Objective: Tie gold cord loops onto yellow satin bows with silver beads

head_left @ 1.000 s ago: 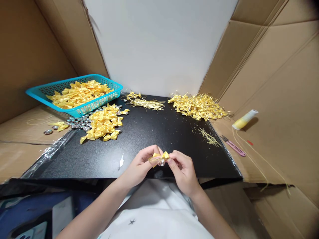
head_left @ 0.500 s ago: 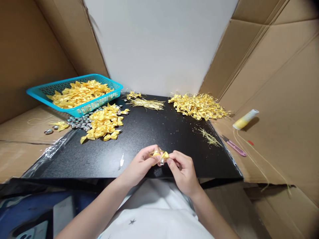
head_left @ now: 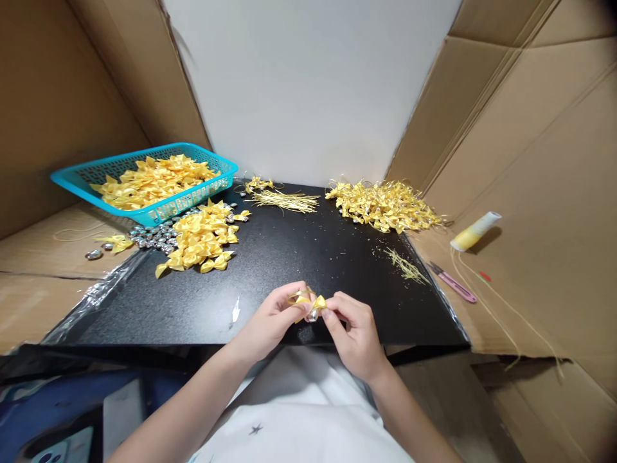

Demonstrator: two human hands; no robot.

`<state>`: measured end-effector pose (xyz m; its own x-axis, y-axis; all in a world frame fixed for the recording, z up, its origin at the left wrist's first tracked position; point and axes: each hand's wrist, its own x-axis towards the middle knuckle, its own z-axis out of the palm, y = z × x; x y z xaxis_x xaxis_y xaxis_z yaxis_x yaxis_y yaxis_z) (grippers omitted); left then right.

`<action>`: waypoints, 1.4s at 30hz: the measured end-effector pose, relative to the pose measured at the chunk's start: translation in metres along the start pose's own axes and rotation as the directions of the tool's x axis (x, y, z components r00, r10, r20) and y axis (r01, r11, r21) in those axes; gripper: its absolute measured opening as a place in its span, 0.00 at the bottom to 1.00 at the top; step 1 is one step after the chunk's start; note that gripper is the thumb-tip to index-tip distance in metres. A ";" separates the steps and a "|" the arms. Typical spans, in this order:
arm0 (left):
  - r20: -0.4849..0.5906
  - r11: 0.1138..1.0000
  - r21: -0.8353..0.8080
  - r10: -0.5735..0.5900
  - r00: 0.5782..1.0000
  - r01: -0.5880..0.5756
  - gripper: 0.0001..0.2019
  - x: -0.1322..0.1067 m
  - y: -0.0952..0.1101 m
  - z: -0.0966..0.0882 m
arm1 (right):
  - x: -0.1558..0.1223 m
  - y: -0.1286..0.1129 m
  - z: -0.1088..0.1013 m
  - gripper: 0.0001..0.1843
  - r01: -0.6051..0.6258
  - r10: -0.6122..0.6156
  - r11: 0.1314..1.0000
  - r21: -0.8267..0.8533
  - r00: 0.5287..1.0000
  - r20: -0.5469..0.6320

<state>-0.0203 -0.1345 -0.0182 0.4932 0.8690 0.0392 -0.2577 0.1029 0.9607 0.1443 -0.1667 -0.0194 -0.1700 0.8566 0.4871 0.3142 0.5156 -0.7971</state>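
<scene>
Mat (head_left: pixel 289 257), black, between cardboard walls (head_left: pixel 530 128); one basket (head_left: pixel 77 179), two piles (head_left: pixel 202 235), one spool (head_left: pixel 475 231), one snips (head_left: pixel 453 283); left hand (head_left: pixel 270 321), right hand (head_left: pixel 354 334), fingertips pinched tight on one bow (head_left: pixel 315 303) above near edge

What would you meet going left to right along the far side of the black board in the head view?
In order: teal basket of yellow bows → bundle of gold threads → heap of tied bows → yellow thread spool.
</scene>
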 end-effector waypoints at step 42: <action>0.009 0.998 0.050 0.036 0.999 -0.036 0.13 0.000 0.000 0.000 | 0.000 0.001 0.001 0.11 0.038 -0.039 0.999 -0.035 0.999 -0.016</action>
<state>-0.0200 -0.1345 -0.0185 0.4911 0.8678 0.0759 -0.2330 0.0470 0.9713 0.1438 -0.1665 -0.0203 -0.1670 0.8356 0.5234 0.3402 0.5471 -0.7648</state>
